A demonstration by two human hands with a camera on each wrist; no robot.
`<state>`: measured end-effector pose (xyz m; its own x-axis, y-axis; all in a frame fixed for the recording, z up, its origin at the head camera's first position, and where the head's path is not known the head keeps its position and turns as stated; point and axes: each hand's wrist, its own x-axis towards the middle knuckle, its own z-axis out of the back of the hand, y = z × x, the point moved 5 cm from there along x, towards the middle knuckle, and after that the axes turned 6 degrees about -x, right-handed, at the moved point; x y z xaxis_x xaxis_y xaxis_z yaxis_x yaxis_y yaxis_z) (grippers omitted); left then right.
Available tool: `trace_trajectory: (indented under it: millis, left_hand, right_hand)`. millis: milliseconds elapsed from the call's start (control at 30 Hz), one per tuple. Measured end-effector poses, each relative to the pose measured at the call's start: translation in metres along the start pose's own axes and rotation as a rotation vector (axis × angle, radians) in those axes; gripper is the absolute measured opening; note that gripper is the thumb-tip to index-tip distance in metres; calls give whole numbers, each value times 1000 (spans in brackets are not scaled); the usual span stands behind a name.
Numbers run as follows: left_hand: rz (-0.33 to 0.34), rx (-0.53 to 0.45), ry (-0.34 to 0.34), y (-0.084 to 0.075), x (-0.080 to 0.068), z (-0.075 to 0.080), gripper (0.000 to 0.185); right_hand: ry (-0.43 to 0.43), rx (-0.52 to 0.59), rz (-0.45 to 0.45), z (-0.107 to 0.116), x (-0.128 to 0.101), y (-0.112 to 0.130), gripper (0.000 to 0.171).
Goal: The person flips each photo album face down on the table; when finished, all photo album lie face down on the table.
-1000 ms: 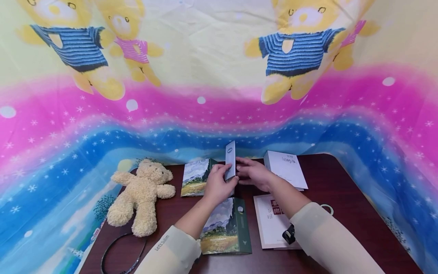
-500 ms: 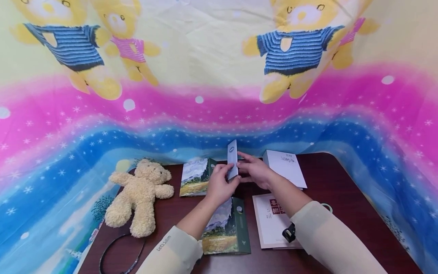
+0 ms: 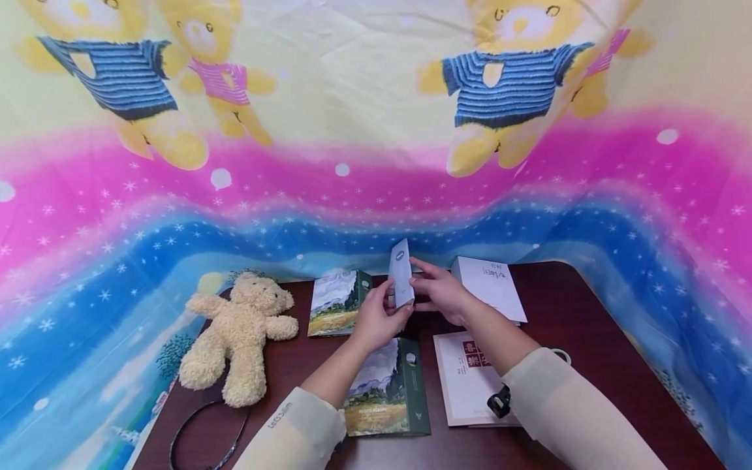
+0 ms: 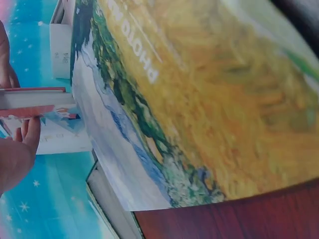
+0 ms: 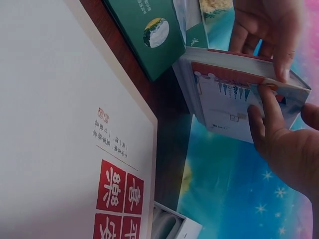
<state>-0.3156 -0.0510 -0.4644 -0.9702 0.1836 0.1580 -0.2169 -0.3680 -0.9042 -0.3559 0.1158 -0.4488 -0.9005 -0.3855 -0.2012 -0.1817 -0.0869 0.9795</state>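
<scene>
A thick white book (image 3: 402,277) with red-edged, illustrated covers stands on end between the hands, its narrow face with an oval mark toward me. My left hand (image 3: 378,316) grips it from the left, thumb at the near lower edge and fingers mostly hidden behind the cover. The right hand (image 3: 440,295) lays its fingertips against the right cover. In the right wrist view the fingers of that hand (image 5: 286,149) rest on the illustrated cover of the book (image 5: 234,97), while the left hand (image 5: 271,27) holds it from the other side, thumb over its edge.
Two landscape-covered photo albums (image 3: 376,405) stand left of centre, one behind the other. At right are a white-covered item with red characters (image 3: 458,385) and a white book-like box (image 3: 496,294) behind it. A teddy bear (image 3: 235,336) and black headband (image 3: 176,434) lie left.
The right fingers have come in from beside the book onto its right cover. The book has turned a little, and the left hand has moved slightly right with it.
</scene>
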Motion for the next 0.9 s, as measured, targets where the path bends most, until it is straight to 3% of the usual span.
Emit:
trace_trajectory:
  millis: [467, 700, 900]
  left_hand:
    - [111, 7, 103, 29, 4, -5, 79]
    - [158, 109, 142, 44, 4, -8, 83]
    - [179, 125, 172, 50, 5, -11, 84]
  right_hand:
    - [0, -19, 11, 2, -2, -1, 62]
    - [-10, -36, 11, 7, -3, -4, 63]
    - [-3, -21, 20, 11, -5, -6, 66]
